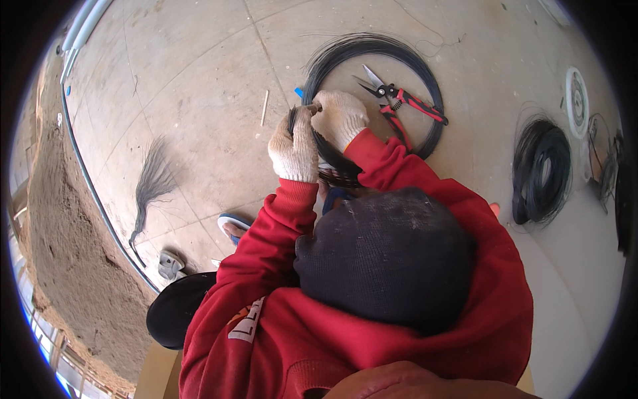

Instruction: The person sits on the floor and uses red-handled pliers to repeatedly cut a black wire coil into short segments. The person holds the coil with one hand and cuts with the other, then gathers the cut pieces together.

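Both my hands wear off-white knit gloves. My left hand (293, 151) is closed around a bundle of thin dark wire, whose strands (292, 120) show by its fingers. Close beside it, my right hand (340, 118) has its fingers curled in against the wire at the left side of a large wire coil (372, 44). The exact grip at the fingertips is hidden. Within the ring of the coil lie snips (393, 95) with red and black handles, their blades parted. A small blue piece (299, 92) sits at the coil's left edge.
A second dark wire coil (549, 169) lies at right, near a white round disc (577, 102). At left, a frayed wire bundle (151, 179) lies on the concrete floor (206, 86). A thin stick (264, 108) lies left of my hands. Dark knit fabric (385, 256) covers the middle foreground.
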`<act>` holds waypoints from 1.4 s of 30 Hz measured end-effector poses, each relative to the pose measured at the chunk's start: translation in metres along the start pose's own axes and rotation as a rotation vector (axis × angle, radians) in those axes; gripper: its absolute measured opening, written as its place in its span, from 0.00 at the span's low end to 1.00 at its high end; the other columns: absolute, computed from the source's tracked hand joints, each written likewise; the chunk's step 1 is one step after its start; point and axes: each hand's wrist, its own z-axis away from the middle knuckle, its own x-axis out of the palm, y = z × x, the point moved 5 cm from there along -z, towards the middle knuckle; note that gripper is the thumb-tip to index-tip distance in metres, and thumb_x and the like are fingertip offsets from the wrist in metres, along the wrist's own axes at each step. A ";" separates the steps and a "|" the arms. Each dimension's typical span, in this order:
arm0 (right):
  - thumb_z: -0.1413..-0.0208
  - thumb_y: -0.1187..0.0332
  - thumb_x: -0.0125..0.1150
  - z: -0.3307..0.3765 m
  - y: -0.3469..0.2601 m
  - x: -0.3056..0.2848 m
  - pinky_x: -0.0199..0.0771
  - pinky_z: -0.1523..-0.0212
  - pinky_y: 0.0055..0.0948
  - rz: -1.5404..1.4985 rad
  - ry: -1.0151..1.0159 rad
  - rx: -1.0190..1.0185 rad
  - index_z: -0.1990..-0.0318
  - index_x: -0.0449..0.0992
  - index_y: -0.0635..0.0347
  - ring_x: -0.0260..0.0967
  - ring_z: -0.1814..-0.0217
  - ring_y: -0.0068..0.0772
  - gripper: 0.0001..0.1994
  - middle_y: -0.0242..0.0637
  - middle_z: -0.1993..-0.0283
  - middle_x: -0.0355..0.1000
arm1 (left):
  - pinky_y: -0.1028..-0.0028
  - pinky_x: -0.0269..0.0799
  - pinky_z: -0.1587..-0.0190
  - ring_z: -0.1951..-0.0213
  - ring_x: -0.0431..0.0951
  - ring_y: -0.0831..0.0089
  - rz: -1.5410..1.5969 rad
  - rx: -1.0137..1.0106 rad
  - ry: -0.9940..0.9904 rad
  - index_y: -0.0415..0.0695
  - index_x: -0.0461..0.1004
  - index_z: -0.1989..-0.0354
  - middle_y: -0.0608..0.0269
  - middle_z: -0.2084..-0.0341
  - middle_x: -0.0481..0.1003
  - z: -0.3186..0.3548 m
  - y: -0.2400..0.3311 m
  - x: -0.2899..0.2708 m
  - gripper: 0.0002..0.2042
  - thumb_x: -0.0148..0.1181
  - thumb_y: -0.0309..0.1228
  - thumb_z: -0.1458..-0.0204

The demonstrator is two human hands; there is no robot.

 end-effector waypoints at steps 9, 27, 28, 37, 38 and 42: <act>0.47 0.54 0.61 0.023 0.005 -0.009 0.75 0.61 0.41 -0.376 0.108 0.012 0.66 0.82 0.60 0.77 0.63 0.50 0.16 0.49 0.68 0.77 | 0.83 0.52 0.82 0.85 0.58 0.87 0.108 -0.221 -0.004 0.40 0.79 0.55 0.74 0.84 0.67 -0.006 -0.026 0.001 0.15 0.56 0.40 0.39; 0.45 0.54 0.60 0.036 0.008 -0.007 0.73 0.59 0.46 -0.527 0.108 -0.066 0.63 0.79 0.60 0.75 0.60 0.54 0.17 0.50 0.65 0.77 | 0.79 0.69 0.68 0.71 0.73 0.81 0.187 -0.479 -0.081 0.37 0.80 0.56 0.63 0.69 0.80 -0.021 -0.025 0.013 0.16 0.60 0.38 0.41; 0.45 0.54 0.60 0.037 0.009 -0.005 0.73 0.59 0.45 -0.551 0.118 -0.070 0.62 0.80 0.60 0.75 0.60 0.54 0.17 0.50 0.65 0.77 | 0.80 0.67 0.70 0.72 0.72 0.82 0.219 -0.464 -0.078 0.37 0.80 0.56 0.64 0.69 0.79 -0.022 -0.027 0.012 0.15 0.60 0.38 0.41; 0.48 0.55 0.65 0.037 0.012 0.001 0.76 0.62 0.40 -0.584 0.153 0.048 0.64 0.77 0.61 0.77 0.63 0.47 0.16 0.47 0.66 0.77 | 0.79 0.51 0.87 0.89 0.59 0.84 0.219 -0.476 -0.024 0.39 0.80 0.62 0.68 0.83 0.73 -0.020 -0.025 0.011 0.15 0.63 0.42 0.45; 0.48 0.55 0.66 0.038 0.013 0.002 0.76 0.62 0.40 -0.627 0.168 0.079 0.64 0.78 0.61 0.77 0.63 0.47 0.16 0.47 0.66 0.77 | 0.79 0.50 0.87 0.90 0.58 0.84 0.218 -0.483 -0.024 0.40 0.80 0.63 0.68 0.84 0.72 -0.020 -0.022 0.012 0.16 0.63 0.42 0.45; 0.47 0.54 0.63 0.041 0.013 0.003 0.75 0.60 0.42 -0.740 0.247 0.170 0.62 0.78 0.58 0.77 0.61 0.48 0.16 0.46 0.66 0.78 | 0.79 0.47 0.85 0.89 0.54 0.85 0.278 -0.582 -0.132 0.40 0.77 0.52 0.74 0.86 0.62 -0.020 -0.032 0.010 0.20 0.61 0.44 0.43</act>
